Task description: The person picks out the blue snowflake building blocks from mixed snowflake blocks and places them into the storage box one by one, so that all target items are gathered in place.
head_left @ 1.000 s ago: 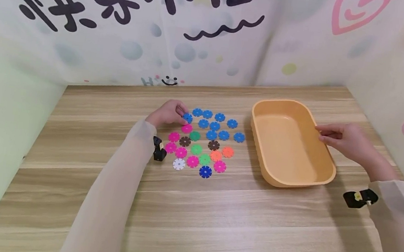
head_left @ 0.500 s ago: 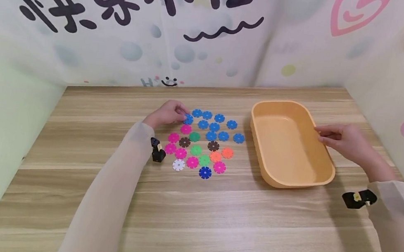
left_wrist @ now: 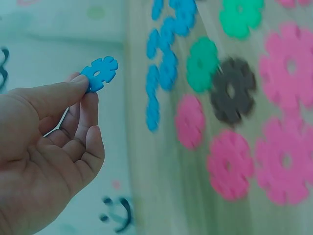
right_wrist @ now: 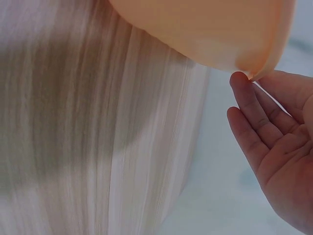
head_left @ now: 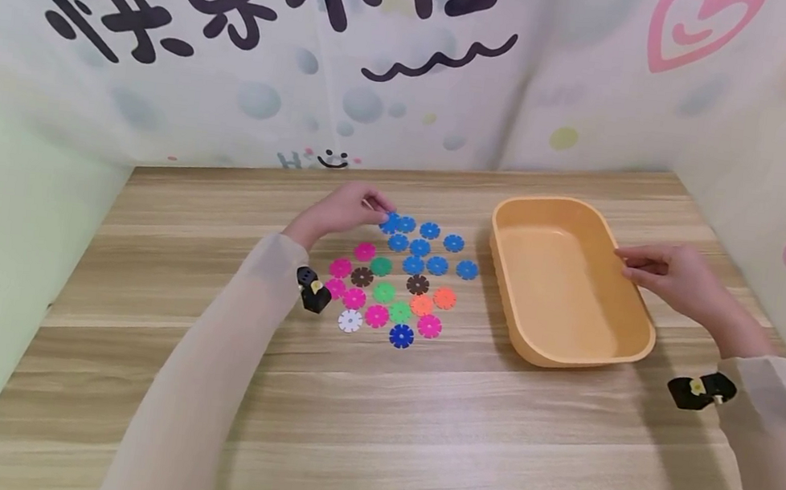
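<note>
In the left wrist view a blue notched plastic disc is pinched between the thumb and fingertips of my left hand. From the head view, this left hand is at the far left of the blue discs, and the held disc overlaps another there. My right hand holds the right rim of an orange plastic tub, thumb on one side and fingers on the other. The right wrist view has the fingertips right at the edge of the tub.
Nearer than the blue discs lie pink, green, brown, orange, white and dark blue discs. The wooden table meets printed cloth walls at its back and sides.
My left hand has lifted the leftmost blue disc from its spot and carried it slightly right and toward the back. The right hand and tub have stayed put.
</note>
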Tool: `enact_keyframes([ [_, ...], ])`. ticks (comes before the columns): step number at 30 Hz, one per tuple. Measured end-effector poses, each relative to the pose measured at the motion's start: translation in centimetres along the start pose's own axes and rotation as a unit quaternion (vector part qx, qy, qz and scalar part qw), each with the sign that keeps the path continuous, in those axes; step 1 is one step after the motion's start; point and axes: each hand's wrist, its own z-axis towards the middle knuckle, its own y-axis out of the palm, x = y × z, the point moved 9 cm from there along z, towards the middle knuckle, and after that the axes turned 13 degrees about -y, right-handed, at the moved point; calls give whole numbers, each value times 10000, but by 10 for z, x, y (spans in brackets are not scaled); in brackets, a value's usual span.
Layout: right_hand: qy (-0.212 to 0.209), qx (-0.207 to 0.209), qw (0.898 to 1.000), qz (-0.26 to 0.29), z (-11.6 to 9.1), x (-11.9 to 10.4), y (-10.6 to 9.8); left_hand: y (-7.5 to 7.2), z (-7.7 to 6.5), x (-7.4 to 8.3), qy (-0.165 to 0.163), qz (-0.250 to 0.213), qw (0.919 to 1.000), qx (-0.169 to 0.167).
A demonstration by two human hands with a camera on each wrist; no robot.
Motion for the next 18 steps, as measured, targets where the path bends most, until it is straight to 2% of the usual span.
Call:
enact_keyframes([
  [3, -134, -20, 9999, 41, 0, -1, 1, 9, -4, 21, 187, 43, 9998, -109],
  [8, -111, 69, 9999, 59, 0, -3, -1, 29, -10, 57, 528, 110, 9982, -244],
  [14, -65, 183, 9997, 111, -1, 0, -1, 62, -16, 98, 1171, 97, 9915, -564],
  [18, -73, 213, 9996, 163, -1, 0, -1, 86, -18, 116, 1362, 117, 9867, -880],
])
